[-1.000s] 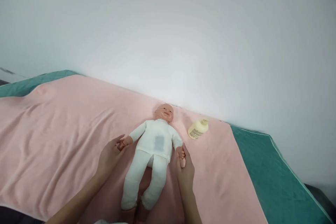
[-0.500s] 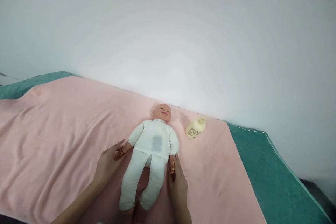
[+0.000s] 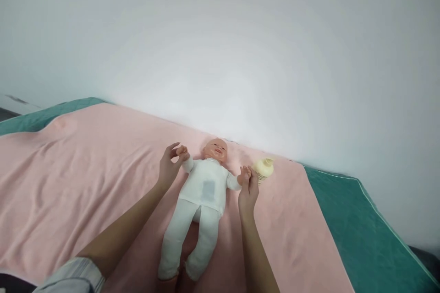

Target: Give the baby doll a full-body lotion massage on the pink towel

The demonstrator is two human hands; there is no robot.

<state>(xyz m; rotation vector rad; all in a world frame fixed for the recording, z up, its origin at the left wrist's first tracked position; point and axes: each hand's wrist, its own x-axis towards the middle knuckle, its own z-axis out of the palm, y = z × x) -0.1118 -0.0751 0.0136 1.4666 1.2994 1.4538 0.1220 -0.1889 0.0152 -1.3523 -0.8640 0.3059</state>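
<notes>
while the fingers (image 3: pixel 178 152) of the left hand (image 3: pixel 169 167) pinch the doll's small hand, those of the right hand (image 3: pixel 248 190) are pressed together around its other hand, just in front of the pale lotion bottle (image 3: pixel 264 168). between the two grips lies the doll (image 3: pixel 201 194), face up in a white suit, its arms drawn out and raised to either side of its head, its legs trailing back towards the person. so, as a judgement, the arm lift looks about at its top, with lowering the arms left to do; the bottle lies unopened beyond the right fingers. under everything spreads a pink towel (image 3: pixel 75 169), and outside that the green bed cover (image 3: pixel 347 210) against a white wall (image 3: pixel 240 46).
</notes>
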